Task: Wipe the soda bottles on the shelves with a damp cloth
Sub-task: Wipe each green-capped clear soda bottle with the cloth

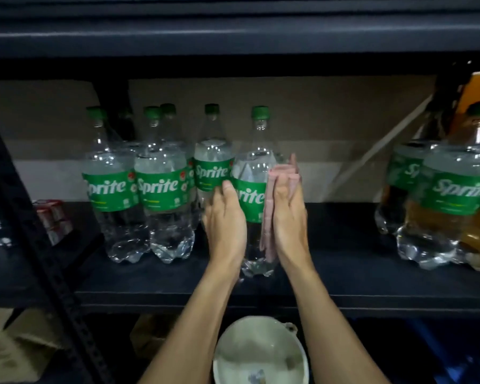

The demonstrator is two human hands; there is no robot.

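Note:
A clear Sprite bottle (254, 173) with a green cap and green label stands upright on the dark shelf (344, 275), between my two hands. My left hand (224, 220) holds its left side, thumb lying across the label. My right hand (288, 214) presses a folded pink cloth (269, 217) flat against the bottle's right side, fingers straight and pointing up. Several more Sprite bottles (161, 187) stand in a group just to the left.
More Sprite bottles (452, 195) and bottles of orange drink stand at the right end of the shelf. A stack of small red-and-white packs (53, 217) sits at the far left. A white bowl (261, 353) is below the shelf edge. A black upright post (47, 261) stands left.

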